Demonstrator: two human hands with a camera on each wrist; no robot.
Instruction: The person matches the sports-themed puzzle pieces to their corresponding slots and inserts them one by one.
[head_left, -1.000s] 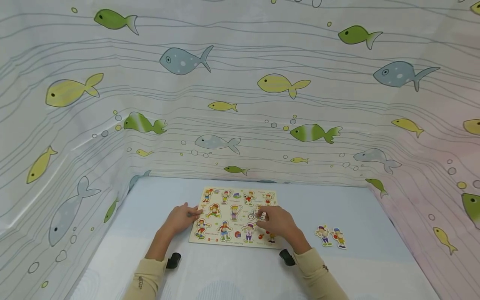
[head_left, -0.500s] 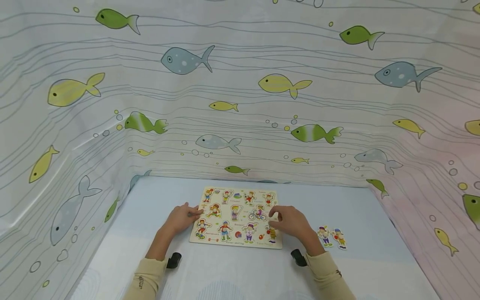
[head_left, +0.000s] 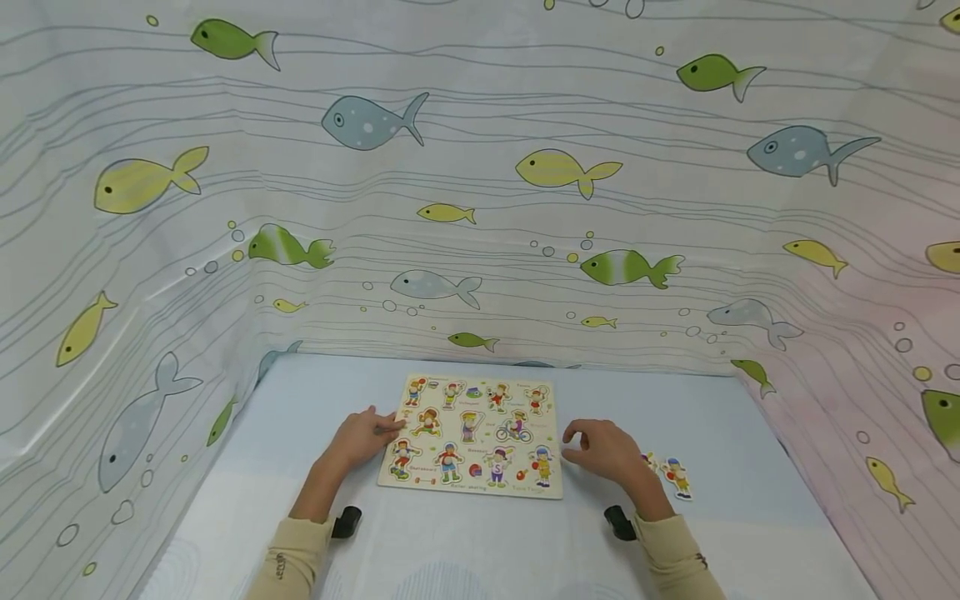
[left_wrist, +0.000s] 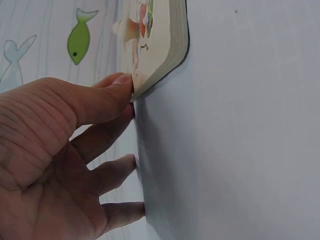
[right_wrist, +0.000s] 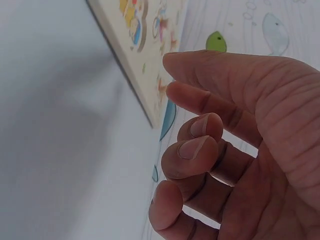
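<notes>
A cream puzzle board (head_left: 450, 450) lies on the table, bearing several cartoon figures doing sports. The left hand (head_left: 362, 437) touches the board's left edge; in the left wrist view its thumb (left_wrist: 107, 100) meets the board near a corner while other fingertips rest on the table. Just off the board's right edge hovers the right hand (head_left: 603, 448), its fingers loosely bent and nothing between them. Beyond the right wrist lie two loose puzzle pieces: a figure with a blue cap (head_left: 677, 478), and another figure (head_left: 649, 460) mostly hidden by the forearm.
A pale blue-white cloth (head_left: 465, 550) covers the table. Fish-patterned sheeting (head_left: 495, 242) stands around its back and sides. Each wrist wears a black camera, the left camera (head_left: 347, 522) and the right camera (head_left: 620, 523).
The right hand has left the cyclist figure and moved right, off the board, uncovering the figures there; its forearm now covers part of one loose piece. The left hand has stayed put.
</notes>
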